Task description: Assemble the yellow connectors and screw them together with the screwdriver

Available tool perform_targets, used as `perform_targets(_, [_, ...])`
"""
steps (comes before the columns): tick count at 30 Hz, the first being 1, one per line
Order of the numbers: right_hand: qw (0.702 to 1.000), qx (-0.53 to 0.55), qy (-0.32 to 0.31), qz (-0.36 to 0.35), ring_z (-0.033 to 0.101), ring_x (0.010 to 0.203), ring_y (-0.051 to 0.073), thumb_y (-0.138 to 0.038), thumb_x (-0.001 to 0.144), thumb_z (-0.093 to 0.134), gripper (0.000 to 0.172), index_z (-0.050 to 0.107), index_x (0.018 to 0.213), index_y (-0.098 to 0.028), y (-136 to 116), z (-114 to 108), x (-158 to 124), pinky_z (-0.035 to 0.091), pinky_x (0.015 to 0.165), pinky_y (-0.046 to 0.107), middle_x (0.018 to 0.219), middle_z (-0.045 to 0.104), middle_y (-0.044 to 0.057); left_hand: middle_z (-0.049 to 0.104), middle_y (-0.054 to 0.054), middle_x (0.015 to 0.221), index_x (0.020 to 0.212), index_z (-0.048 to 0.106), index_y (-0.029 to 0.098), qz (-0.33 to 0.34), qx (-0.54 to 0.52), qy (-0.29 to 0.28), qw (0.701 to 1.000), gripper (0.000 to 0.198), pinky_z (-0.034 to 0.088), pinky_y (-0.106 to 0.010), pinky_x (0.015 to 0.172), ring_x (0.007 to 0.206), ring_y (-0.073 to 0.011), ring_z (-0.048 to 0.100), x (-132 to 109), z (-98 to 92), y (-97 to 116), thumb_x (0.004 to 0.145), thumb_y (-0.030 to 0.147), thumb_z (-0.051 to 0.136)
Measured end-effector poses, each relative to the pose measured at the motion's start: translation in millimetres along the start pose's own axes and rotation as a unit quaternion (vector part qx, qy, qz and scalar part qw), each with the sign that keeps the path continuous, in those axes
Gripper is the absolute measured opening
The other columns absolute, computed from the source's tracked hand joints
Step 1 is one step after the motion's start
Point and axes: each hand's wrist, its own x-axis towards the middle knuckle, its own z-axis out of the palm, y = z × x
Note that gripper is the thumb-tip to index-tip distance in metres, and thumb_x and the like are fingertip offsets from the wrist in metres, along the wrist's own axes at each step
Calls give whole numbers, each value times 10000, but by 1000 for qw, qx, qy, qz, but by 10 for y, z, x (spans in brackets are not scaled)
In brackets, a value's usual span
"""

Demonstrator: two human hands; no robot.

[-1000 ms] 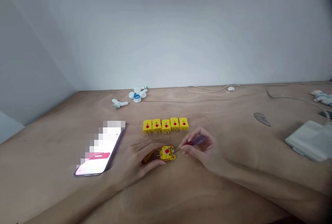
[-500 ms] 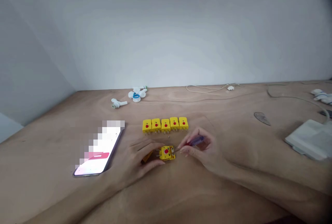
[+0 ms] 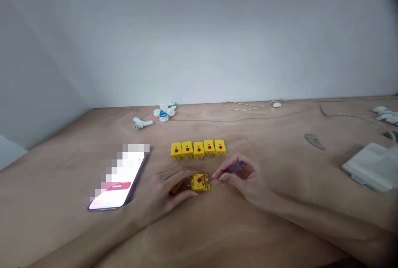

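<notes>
My left hand (image 3: pixel 169 187) is closed about the pin side of an opened yellow plug (image 3: pixel 199 182) with a red centre, fingertips at its upper and lower edges. Under those fingers, a darker yellow piece (image 3: pixel 176 187) shows in part. My right hand (image 3: pixel 238 175) grips a screwdriver (image 3: pixel 236 167) by its purple see-through handle. Its thin shaft points left, and the tip is at the plug's right end. Beyond my hands, several closed yellow plugs (image 3: pixel 199 149) stand in a row with their pins towards me. A tiny screw-like bit (image 3: pixel 202 163) lies just below the row.
To the left lies a lit phone (image 3: pixel 120 181). White plastic fittings (image 3: pixel 163 114) and another white fitting (image 3: pixel 142 123) are near the wall. A thin white cord (image 3: pixel 245 107) runs along the back. At right sits a white box-like device (image 3: pixel 371 166) with a cable.
The screwdriver and my right fingers have shifted very slightly at the plug's right end, where more of its inside now shows. My left hand and the row of plugs stay put.
</notes>
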Motion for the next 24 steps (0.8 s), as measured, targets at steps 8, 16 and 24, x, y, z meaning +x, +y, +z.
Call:
perform_targets(8, [999, 36, -6, 14, 749, 778, 169, -367, 896, 770, 215, 676, 1025, -222, -64, 31, -5, 613, 699, 287, 952, 782, 58, 722, -75, 1245, 1293, 642, 253, -10, -7, -8, 1000, 337, 580, -397, 960, 1102, -260, 697, 3, -27, 14, 1004, 421, 605])
perform_targets(16, [1000, 10, 4, -9, 744, 774, 173, -315, 880, 791, 142, 683, 889, -222, -32, 10, 8, 606, 709, 294, 881, 783, 36, 711, -69, 1274, 1309, 630, 254, -6, -9, -10, 1000, 347, 581, -399, 959, 1124, -261, 689, 9, -19, 24, 1003, 418, 611])
perform_targets(24, [999, 25, -21, 1, 750, 806, 181, -343, 903, 763, 217, 644, 1048, -234, -57, 22, 18, 624, 729, 320, 986, 776, 52, 724, -74, 1237, 1299, 645, 247, -15, -9, -13, 1000, 358, 583, -406, 962, 1102, -266, 698, -1, -19, 19, 1001, 440, 606])
